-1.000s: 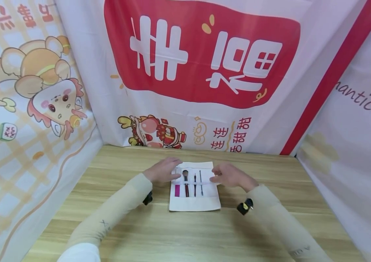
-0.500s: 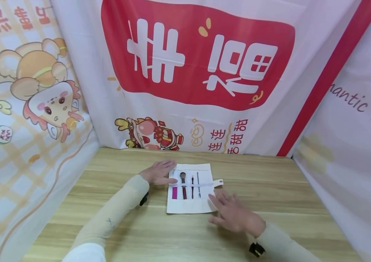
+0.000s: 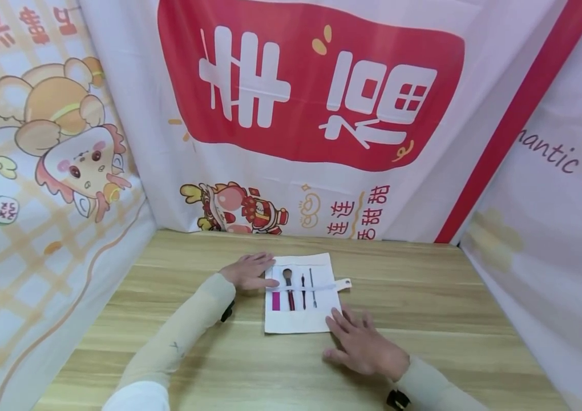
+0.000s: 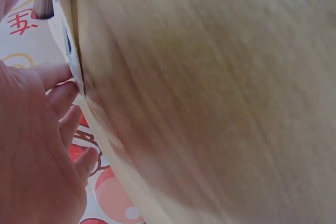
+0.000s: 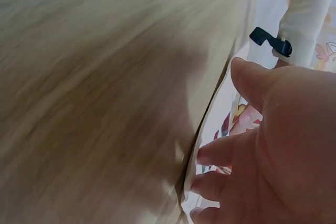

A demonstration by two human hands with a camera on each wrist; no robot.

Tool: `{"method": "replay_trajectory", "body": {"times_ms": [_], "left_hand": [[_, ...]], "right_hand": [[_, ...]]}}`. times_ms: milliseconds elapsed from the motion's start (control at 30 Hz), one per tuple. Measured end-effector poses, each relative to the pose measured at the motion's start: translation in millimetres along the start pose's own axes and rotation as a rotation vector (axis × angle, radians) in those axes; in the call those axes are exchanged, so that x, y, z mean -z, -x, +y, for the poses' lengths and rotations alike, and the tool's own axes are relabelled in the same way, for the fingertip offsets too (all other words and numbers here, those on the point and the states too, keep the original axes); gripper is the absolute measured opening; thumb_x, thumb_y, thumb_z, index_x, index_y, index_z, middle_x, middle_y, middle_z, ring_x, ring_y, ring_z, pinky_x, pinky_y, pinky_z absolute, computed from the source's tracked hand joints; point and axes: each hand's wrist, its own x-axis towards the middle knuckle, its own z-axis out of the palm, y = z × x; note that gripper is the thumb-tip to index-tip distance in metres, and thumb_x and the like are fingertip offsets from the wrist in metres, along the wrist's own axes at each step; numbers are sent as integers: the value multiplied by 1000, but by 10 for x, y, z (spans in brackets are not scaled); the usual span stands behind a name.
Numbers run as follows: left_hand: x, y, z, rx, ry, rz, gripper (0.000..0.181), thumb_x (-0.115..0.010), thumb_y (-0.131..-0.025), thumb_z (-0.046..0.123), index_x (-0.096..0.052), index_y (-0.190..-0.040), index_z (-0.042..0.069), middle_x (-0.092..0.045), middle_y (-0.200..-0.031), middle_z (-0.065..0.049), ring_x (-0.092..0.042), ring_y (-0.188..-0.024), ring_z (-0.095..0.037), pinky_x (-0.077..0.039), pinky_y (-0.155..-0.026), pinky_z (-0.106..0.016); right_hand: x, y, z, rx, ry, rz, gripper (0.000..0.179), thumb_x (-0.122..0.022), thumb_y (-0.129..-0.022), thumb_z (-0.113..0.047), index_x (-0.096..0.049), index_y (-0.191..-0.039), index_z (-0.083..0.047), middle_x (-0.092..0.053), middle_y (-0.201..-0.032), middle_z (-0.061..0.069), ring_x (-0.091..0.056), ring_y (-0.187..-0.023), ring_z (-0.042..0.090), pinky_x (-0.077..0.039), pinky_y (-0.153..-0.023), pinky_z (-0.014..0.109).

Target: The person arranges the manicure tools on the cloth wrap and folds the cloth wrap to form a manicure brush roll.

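A white fabric brush case [image 3: 296, 322] lies spread flat on the wooden table. Held in it side by side are a magenta strip [image 3: 276, 301], a makeup brush [image 3: 289, 282] with a fluffy head, a slim dark tool [image 3: 303, 291] and a thin metal tool [image 3: 313, 285]. A white band crosses them and ends in a snap tab [image 3: 344, 283] beyond the right edge. My left hand [image 3: 249, 272] rests at the case's upper left edge, fingers extended. With fingers spread, my right hand [image 3: 365, 344] touches the lower right corner. The left wrist view shows brush bristles [image 4: 43, 4] near the thumb.
Wooden table [image 3: 250, 365] surrounds the case on every side. A printed white and red cloth [image 3: 316, 97] hangs behind it, and patterned cloths [image 3: 65, 171] line both sides. Dark wrist straps [image 3: 397, 398] sit on both sleeved forearms.
My right hand has left the case's upper right side and moved toward me to its lower right corner. The snap tab now shows. My left hand stays at the left edge.
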Motion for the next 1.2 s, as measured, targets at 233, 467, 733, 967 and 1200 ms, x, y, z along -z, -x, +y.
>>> {"method": "replay_trajectory", "body": {"times_ms": [233, 467, 733, 967, 1200], "left_hand": [[-49, 132, 4, -4, 1, -12, 93, -42, -101, 73, -27, -167, 8, -18, -177, -13, -14, -165, -37, -13, -130, -64], [-103, 389, 64, -37, -2, -30, 89, -46, -102, 70, -29, -167, 12, -20, -177, -8, -16, -165, -35, -14, -130, -64], [-172, 728, 247, -89, -60, -45, 88, -46, -100, 73, -34, -165, 14, -25, -176, -5, -23, -164, -33, -20, -130, -60], [-229, 966, 470, -123, -106, -45, 90, -43, -98, 79, -41, -163, 16, -32, -174, -3, -26, -163, -31, -24, -130, -56], [-279, 1167, 711, -157, -159, 25, 89, -46, -97, 77, -51, -156, 12, -44, -167, -9, -36, -158, -33, -32, -127, -56]], "right_hand": [[72, 9, 189, -60, 45, -7, 83, -46, -104, -67, -36, -164, -11, -26, -174, 14, -17, -163, 44, -9, -123, 78], [152, -39, 497, -91, 65, -5, 81, -44, -105, -66, -37, -163, -9, -28, -174, 17, -16, -162, 47, -6, -122, 80], [226, -220, 761, -109, 75, 11, 79, -43, -107, -64, -38, -163, -9, -30, -173, 18, -15, -162, 48, -3, -122, 79], [310, -427, 887, -108, 97, 4, 78, -41, -107, -64, -37, -164, -9, -27, -174, 18, -10, -163, 47, 0, -123, 78], [308, -693, 1054, -49, 132, 37, 79, -38, -108, -65, -33, -165, -11, -25, -174, 17, -11, -163, 46, -1, -125, 76]]}}
